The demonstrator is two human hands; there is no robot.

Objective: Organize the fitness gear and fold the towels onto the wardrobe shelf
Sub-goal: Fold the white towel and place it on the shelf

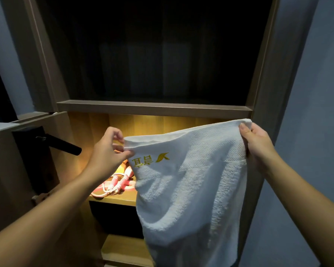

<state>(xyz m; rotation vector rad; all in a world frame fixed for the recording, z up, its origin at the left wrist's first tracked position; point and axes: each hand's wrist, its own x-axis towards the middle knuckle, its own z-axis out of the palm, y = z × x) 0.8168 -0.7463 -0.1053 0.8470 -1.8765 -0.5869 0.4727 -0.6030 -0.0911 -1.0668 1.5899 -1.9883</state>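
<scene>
One wide-angle view, worn on the head, faces forward and slightly down, close to the tall brown wooden wardrobe. Its warm-lit wooden shelf lies toward 7 o'clock from centre.

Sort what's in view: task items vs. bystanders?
Job in hand:
- white towel, top corners pinched by left hand and right hand
- pink corded gear lying on the lit shelf

Just there:
- black door handle
- dark upper compartment, contents not discernible
</scene>
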